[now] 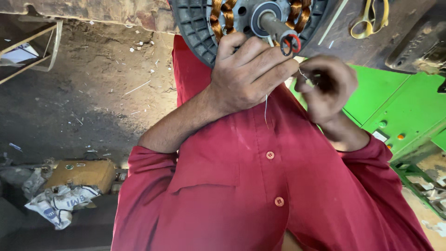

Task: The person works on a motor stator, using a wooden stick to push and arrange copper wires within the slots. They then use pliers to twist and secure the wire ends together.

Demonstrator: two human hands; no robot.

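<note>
Workbench point(371, 46) dark, dirt floor point(93, 83); left grip point(251, 69) clasps stator point(195, 28) (copper coils), right grip point(327, 86) pinches wire point(265, 107).

The left hand point(248, 69) grips the motor stator point(241, 18), and its steel shaft point(276, 24) juts beside the knuckles, blocking that side. The right hand point(325, 86) crowds close (thin wire between). Beyond the left wrist, open room.

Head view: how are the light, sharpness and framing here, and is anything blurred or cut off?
Head view: even daylight, no hard glare; the left hand and the red shirt are sharp; the right hand is darker and slightly soft, pinching a thin wire; the motor stator is cropped by the top edge; the scene appears upside down, with wide-angle stretch at the edges.
</note>
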